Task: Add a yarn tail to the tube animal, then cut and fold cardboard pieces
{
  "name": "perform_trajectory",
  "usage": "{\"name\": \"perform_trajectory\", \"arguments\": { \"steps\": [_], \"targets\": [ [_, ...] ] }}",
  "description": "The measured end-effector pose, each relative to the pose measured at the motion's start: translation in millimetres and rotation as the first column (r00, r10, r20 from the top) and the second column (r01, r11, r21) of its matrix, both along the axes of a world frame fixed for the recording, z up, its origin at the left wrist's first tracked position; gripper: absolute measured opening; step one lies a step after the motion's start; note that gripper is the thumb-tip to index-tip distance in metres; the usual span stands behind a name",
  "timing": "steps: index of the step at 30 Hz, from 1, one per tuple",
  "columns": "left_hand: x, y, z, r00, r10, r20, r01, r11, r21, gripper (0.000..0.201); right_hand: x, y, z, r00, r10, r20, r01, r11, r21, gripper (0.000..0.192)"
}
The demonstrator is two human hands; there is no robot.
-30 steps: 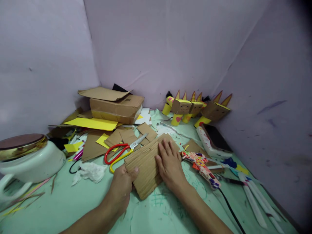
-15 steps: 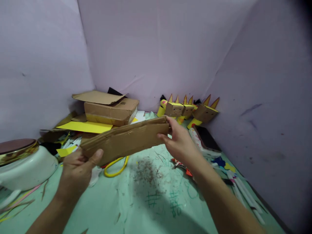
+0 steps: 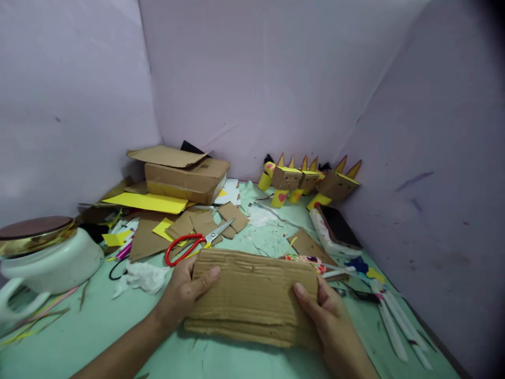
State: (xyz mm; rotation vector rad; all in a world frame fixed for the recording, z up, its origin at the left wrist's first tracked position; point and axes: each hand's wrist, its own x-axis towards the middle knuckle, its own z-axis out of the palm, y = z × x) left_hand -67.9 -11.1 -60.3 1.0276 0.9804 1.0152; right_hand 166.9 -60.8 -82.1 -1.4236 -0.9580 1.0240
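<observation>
Between my two hands is a folded piece of brown cardboard (image 3: 252, 300), held low over the green table with its broad creased face toward me. My left hand (image 3: 189, 289) grips its left end, thumb on the front face. The other end is in my right hand (image 3: 327, 310), thumb also on the front and fingers behind, mostly hidden. Just beyond the cardboard's left corner lie red-handled scissors (image 3: 185, 247), blades slightly parted. Cut cardboard scraps (image 3: 232, 218) lie around the scissors' tips. A crumpled white tissue (image 3: 144, 278) rests left of my left hand.
A cardboard box (image 3: 183, 181) stands at the back left beside a yellow sheet (image 3: 145, 201). Yellow paper figures with cardboard heads (image 3: 288, 179) line the back wall. A white mug (image 3: 51, 268) sits left. At right are a phone (image 3: 339, 226) and white sticks (image 3: 394, 326).
Both hands have brought the cardboard lower and closer, turning it from a narrow tilted side to its broad face. The scissors and scraps behind it have come into view.
</observation>
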Motion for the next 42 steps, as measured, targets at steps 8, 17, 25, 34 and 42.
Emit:
{"name": "perform_trajectory", "arguments": {
  "steps": [8,17,25,34,42],
  "targets": [
    [-6.6,3.2,-6.6,0.995,-0.1,-0.026,0.102,0.993,0.067,0.055,5.1,-3.7,-12.7,0.999,-0.007,0.039,0.004,0.997,0.071,0.044],
    [-15.0,3.2,-5.1,0.955,0.036,-0.294,0.078,0.927,0.367,0.025,-0.2,-7.5,-4.1,0.995,-0.082,0.052,0.075,0.988,0.133,0.044],
    [-15.4,0.1,-5.9,0.957,0.109,-0.27,0.019,0.902,0.432,0.014,5.8,-7.3,-1.6,0.969,-0.1,0.225,0.074,0.99,0.121,0.047],
    [-10.9,-9.0,2.5,0.953,0.095,-0.289,0.04,0.903,0.428,0.02,5.5,-3.5,21.2,0.951,0.009,0.309,-0.027,0.998,0.053,0.049],
    [-10.2,-9.7,4.3,0.929,0.078,-0.363,0.125,0.854,0.505,0.028,16.0,-5.9,28.0,0.867,0.068,0.493,-0.142,0.983,0.114,0.047]
  ]
}}
